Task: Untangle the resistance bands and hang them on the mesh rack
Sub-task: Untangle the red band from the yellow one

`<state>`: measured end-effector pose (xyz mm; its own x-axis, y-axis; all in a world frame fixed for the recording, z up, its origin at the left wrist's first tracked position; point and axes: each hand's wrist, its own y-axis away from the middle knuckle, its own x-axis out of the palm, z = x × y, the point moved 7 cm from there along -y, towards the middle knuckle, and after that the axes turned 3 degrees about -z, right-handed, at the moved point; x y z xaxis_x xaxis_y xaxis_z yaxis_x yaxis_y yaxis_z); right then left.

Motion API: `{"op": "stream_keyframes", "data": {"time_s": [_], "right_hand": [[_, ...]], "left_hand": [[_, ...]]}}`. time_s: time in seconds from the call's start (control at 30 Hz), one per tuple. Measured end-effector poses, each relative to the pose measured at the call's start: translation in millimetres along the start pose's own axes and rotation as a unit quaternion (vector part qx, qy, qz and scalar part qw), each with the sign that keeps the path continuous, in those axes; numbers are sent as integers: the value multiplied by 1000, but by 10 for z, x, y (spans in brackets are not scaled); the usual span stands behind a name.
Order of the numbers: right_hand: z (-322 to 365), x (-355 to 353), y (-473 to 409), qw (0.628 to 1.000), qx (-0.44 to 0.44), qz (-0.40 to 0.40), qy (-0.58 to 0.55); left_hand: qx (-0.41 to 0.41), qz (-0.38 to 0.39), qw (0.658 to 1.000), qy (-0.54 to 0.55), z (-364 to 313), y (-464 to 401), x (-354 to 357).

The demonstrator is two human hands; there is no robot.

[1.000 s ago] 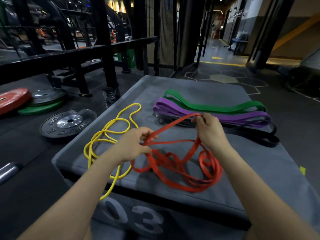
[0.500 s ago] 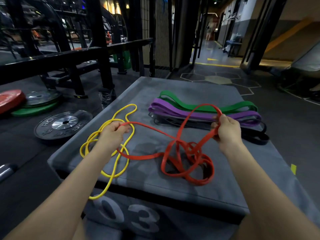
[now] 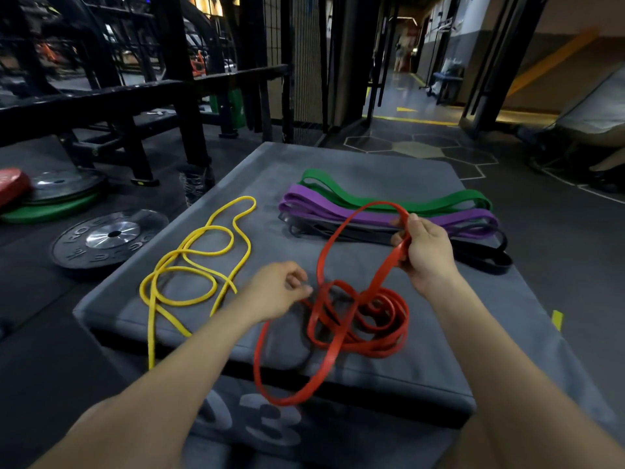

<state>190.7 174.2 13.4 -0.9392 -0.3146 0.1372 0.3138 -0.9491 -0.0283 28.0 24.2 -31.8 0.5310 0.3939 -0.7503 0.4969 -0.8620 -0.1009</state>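
So the flat red rubber resistance band (image 3: 351, 319) is mid-untangle on the near side of the grey padded plyo box (image 3: 209, 184), most of it knotted in a heap while one loop hangs over the near edge. The right hand (image 3: 424, 252) pinches a raised loop of it, and the left hand (image 3: 277, 291), fingers loosely curled, reaches at the left edge of the heap; can't tell if it's got a strand. Next I'd guess you find which loop threads through the heap and pull it free, not tight, then move on to the thin yellow rubber band (image 3: 192, 265) to the left.
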Motion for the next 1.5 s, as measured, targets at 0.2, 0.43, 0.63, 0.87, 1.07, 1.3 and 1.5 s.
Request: {"op": "stream_keyframes", "data": {"time_s": [0.2, 0.43, 0.63, 0.87, 1.07, 1.3, 1.5], "right_hand": [[-13, -61, -6, 999, -4, -5, 40], [-18, -177, -39, 998, -10, -21, 66], [-98, -188, -50, 996, 17, 17, 86], [-210, -418, -90, 975, 59, -10, 215], [-282, -438, -132, 979, 76, -8, 189], [-311, -421, -149, 979, 73, -9, 191], [-314, -419, -144, 974, 62, -8, 219]], "left_hand": [[-1, 36, 991, -127, -35, -92, 460], [86, 66, 970, -217, -403, 110, 493], [13, -50, 980, 190, -328, -177, 76], [-201, -227, 949, 87, 511, -349, -212], [141, -129, 979, -76, -97, -236, 41], [64, -8, 998, 5, -127, -159, 407], [12, -13, 998, -60, 53, -196, 559]]}}
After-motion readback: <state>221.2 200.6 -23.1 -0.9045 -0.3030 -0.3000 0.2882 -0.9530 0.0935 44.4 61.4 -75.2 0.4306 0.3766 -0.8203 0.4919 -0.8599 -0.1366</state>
